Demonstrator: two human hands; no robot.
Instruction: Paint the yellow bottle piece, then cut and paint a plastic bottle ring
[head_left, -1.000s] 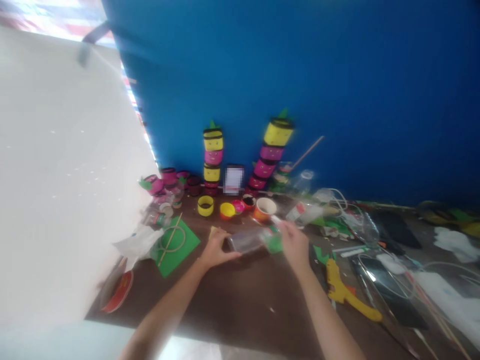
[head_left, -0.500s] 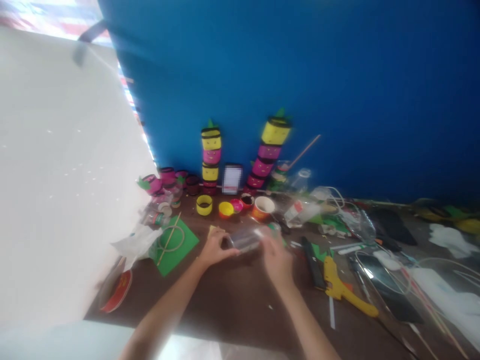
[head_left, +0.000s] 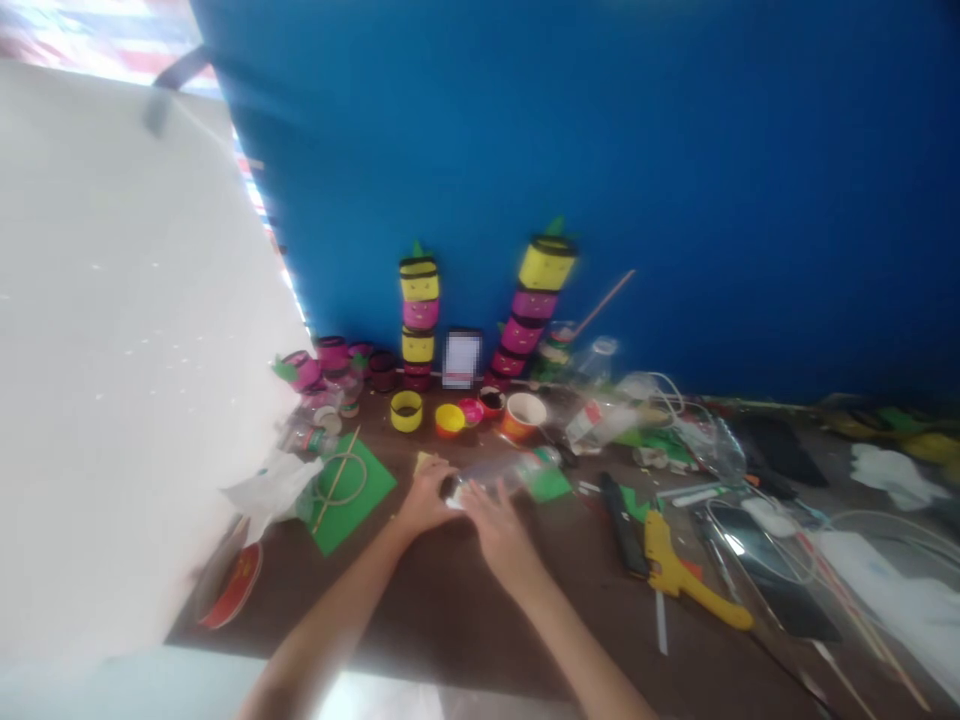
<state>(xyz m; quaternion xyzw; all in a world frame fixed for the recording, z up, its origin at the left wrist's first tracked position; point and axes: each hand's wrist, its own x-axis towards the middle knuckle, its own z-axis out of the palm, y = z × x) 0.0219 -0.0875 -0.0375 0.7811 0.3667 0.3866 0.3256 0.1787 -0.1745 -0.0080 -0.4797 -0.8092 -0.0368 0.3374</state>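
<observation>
A clear plastic bottle [head_left: 504,468] lies on its side just above the table, its capped end pointing right. My left hand [head_left: 427,498] is closed around the bottle's left end. My right hand [head_left: 491,522] lies over the near side of that same end, its fingers curved onto the plastic and close to my left fingertips. A small white patch [head_left: 455,498] shows between both hands, too blurred to name. Beneath the capped end lies a piece of green paper [head_left: 550,484].
Behind the bottle stand a yellow ring [head_left: 406,412], a paper cup [head_left: 523,416] and two stacked face towers [head_left: 418,315]. A green sheet [head_left: 375,490] and a tape roll [head_left: 234,590] lie left. At right are a yellow glue gun [head_left: 686,575], a black stapler-like tool [head_left: 624,525] and a phone [head_left: 780,580].
My right hand has moved left along the bottle, from its capped end to the end by my left hand. The green paper beneath the bottle is now uncovered. My left hand has stayed put.
</observation>
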